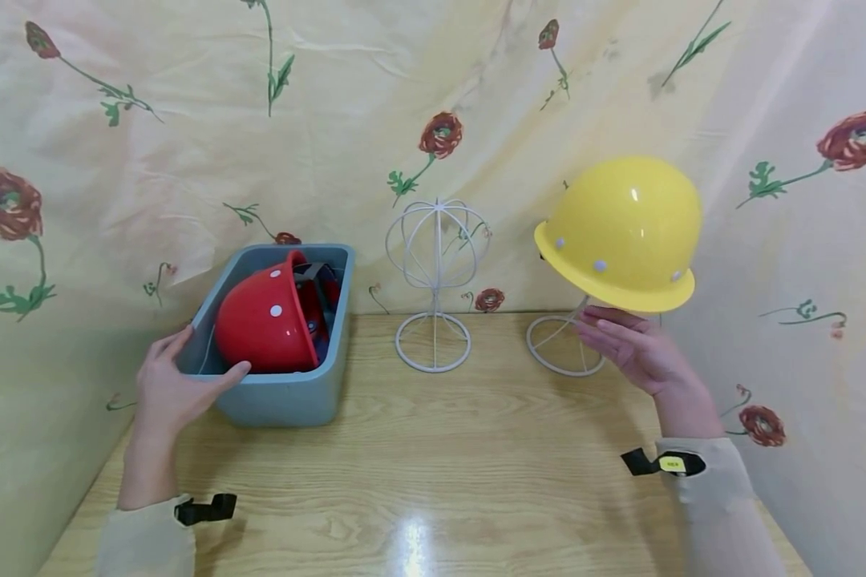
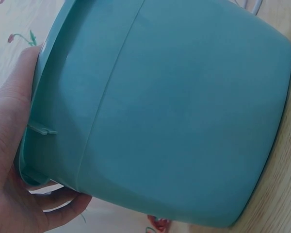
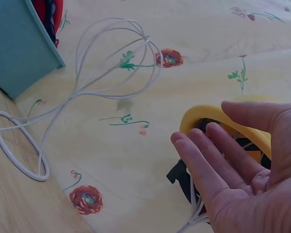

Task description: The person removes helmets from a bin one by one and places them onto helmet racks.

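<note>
A yellow hard hat (image 1: 624,228) sits tilted on a white wire stand whose round base (image 1: 530,344) shows below it. My right hand (image 1: 645,353) is just under the brim, palm turned up. In the right wrist view its fingers (image 3: 203,160) are stretched out and overlap the hat's brim and black inner straps. At the left, my left hand (image 1: 171,389) grips the near left corner of a blue-green plastic bin (image 1: 281,401), thumb along the front rim. Inside the bin a red hard hat (image 1: 260,320) lies on its side, its dark harness facing right.
A bare white wire stand (image 1: 436,300) with a globe-shaped top stands between the bin and the yellow hat. The wooden table (image 1: 433,457) meets a flower-patterned cloth (image 1: 346,120) at the back and sides.
</note>
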